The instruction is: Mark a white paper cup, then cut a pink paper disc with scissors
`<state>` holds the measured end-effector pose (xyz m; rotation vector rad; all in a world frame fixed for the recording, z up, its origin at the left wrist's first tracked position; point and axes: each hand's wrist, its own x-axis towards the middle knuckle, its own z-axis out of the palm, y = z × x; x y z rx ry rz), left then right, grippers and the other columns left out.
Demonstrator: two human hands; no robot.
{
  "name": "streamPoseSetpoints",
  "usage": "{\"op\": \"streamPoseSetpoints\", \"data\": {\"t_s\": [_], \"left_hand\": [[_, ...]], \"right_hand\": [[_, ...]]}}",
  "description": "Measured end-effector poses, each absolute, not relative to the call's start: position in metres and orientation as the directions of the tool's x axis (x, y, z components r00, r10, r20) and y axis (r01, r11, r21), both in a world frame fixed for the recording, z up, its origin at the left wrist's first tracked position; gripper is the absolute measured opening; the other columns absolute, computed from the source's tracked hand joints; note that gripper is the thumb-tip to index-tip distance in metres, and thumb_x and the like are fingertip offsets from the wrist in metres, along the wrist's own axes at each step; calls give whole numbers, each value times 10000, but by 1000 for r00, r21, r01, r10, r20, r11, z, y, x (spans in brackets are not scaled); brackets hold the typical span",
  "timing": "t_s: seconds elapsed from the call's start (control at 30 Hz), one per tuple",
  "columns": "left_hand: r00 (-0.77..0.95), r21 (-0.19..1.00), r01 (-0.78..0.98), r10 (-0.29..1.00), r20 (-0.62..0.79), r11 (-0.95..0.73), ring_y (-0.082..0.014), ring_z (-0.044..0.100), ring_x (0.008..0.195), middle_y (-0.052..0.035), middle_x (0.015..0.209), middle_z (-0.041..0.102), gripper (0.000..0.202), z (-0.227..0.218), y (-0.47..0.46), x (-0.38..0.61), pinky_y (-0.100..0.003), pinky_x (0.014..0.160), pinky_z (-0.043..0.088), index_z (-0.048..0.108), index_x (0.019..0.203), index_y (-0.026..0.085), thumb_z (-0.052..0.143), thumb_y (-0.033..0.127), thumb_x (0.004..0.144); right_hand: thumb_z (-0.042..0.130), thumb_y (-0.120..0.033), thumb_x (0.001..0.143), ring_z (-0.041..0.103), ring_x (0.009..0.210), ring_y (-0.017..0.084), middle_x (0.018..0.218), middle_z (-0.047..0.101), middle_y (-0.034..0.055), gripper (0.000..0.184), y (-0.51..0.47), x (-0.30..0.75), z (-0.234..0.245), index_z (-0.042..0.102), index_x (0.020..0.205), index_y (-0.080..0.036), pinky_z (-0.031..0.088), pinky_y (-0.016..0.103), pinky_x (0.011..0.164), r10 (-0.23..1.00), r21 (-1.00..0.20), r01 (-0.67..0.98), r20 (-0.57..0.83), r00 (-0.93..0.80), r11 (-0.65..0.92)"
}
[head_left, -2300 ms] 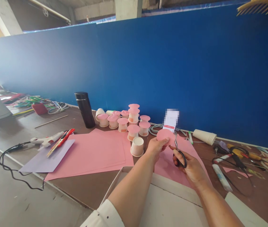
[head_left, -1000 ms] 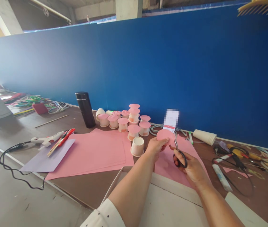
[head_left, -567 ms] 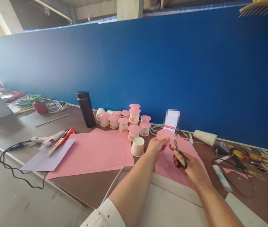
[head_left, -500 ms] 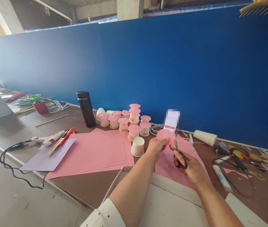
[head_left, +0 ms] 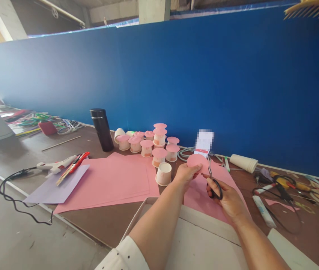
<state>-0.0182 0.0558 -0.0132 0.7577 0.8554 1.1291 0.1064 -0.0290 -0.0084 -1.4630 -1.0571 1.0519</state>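
My left hand point(head_left: 184, 174) pinches a pink paper disc point(head_left: 196, 161) and holds it up above the table. My right hand point(head_left: 224, 195) grips black-handled scissors point(head_left: 212, 180), whose blades point up at the disc's right edge. A white paper cup point(head_left: 163, 174) stands just left of my left hand. Beyond it sits a cluster of small paper cups topped with pink discs point(head_left: 154, 141). Sheets of pink paper point(head_left: 109, 182) lie on the brown table under and left of my hands.
A black flask point(head_left: 101, 129) stands behind the pink sheets. A glue gun point(head_left: 55, 165), a red cutter point(head_left: 73, 167) and a lilac sheet point(head_left: 55, 185) lie left. Stacked cups point(head_left: 243, 162), a tube point(head_left: 263, 210), cables and tools crowd the right. A blue board point(head_left: 204, 75) walls the back.
Hardly anything differs: both hands keep their hold on the disc and the scissors, and the view shifts only slightly.
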Motion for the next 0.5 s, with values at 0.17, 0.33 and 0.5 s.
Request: {"op": "streamPoseSetpoints", "data": {"t_s": [0.17,0.33,0.5], "left_hand": [[190,851,-450,960,-203,269,-103,506,626,-66,729,627,387,-12,55,-18,-269,635,427,691,818,92,844,323,548],[183,849,-452,960,-211,273,-92,497,613,-62,737,627,382,-12,55,-18,-254,613,421,685,830,90,839,311,558],[186,843,-458,958,-220,283,-86,504,614,-70,768,628,387,-11,57,-18,-244,609,420,679,852,81,832,298,570]], "right_hand": [[716,-598,672,496,610,136,664,573,4,587,-30,106,-6,713,1097,-194,306,237,467,964,-986,96,-113,241,-139],[723,-591,665,502,609,150,665,574,19,591,-29,107,-9,716,1092,-182,313,244,460,968,-990,85,-94,231,-117],[709,-596,691,488,630,135,688,562,-2,567,-30,108,-9,701,1108,-212,314,230,476,968,-986,86,-122,217,-144]]}}
